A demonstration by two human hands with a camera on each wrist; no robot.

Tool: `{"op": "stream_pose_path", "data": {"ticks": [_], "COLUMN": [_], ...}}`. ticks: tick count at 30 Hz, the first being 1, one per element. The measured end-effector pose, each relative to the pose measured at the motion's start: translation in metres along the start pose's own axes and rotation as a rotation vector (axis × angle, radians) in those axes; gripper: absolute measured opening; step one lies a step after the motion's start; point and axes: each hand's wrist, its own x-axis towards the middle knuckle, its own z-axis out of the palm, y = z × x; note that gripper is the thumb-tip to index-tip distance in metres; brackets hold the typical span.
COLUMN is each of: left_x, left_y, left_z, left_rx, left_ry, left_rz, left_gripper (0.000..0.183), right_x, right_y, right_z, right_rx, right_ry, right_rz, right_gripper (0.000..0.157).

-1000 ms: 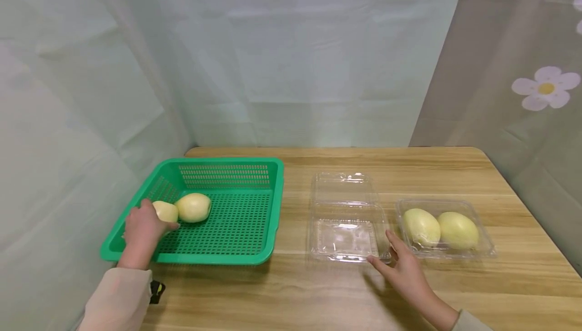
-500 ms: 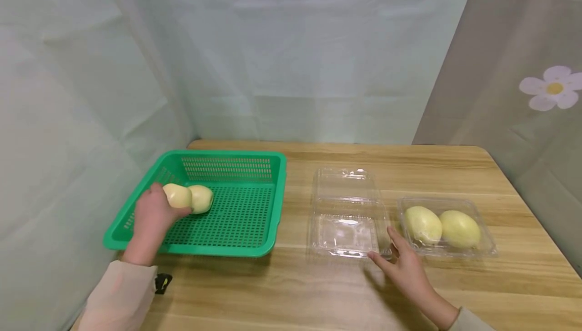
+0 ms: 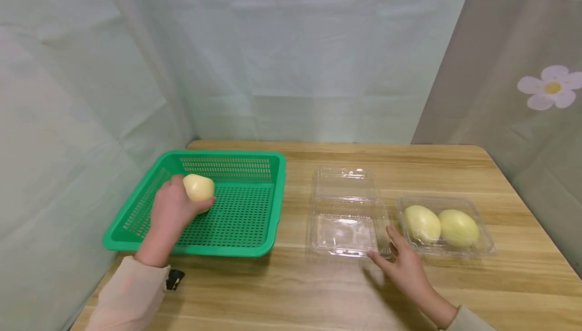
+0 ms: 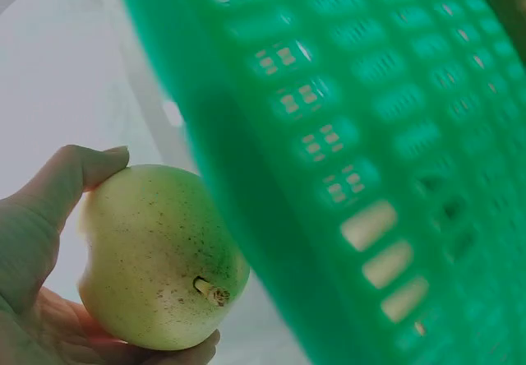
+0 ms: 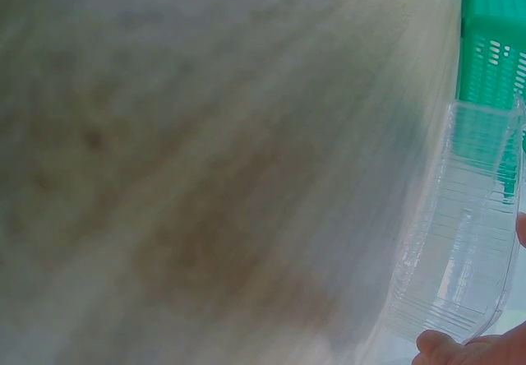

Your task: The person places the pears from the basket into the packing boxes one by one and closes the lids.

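In the head view my left hand point(image 3: 172, 208) grips a pale yellow-green pear point(image 3: 200, 187) over the left part of the green basket point(image 3: 269, 220). The left wrist view shows the pear point(image 4: 160, 258) between thumb and fingers, its short stem facing the camera. Another pear lies behind and below it, almost wholly hidden. My right hand point(image 3: 404, 266) rests with spread thumb and forefinger at the near right corner of an open, see-through clamshell box point(image 3: 347, 232) that holds nothing. In the right wrist view my thumb point(image 5: 436, 347) touches the box's point(image 5: 460, 217) end.
Right of my right hand stands a second clear box point(image 3: 484, 237) with two pears point(image 3: 458, 228) in it. The open box's lid point(image 3: 343, 183) lies folded back, away from me. All stand on a wood-grain table point(image 3: 295, 290), with pale curtains point(image 3: 309, 58) behind and at the sides.
My left hand has lifted the pear from the basket floor and carried it right and away from me, over the other pear. My right hand stays at the open box.
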Motion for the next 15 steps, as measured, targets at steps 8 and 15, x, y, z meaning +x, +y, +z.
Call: {"op": "stream_pose_path", "data": {"ticks": [8,15], "left_x": [-0.003,-0.005], "left_y": [0.028,0.045], "left_z": [0.003,0.006], "left_rx": [-0.067,-0.092], "left_ry": [0.027,0.019], "left_rz": [0.064,0.084], "left_gripper": [0.067,0.073], "right_x": [0.001,0.001], "right_y": [0.003,0.004], "right_z": [0.001,0.002], "right_rx": [0.002,-0.013], "right_ry": [0.002,0.008], "right_rz": [-0.005,-0.001], "right_gripper": [0.080,0.081]}}
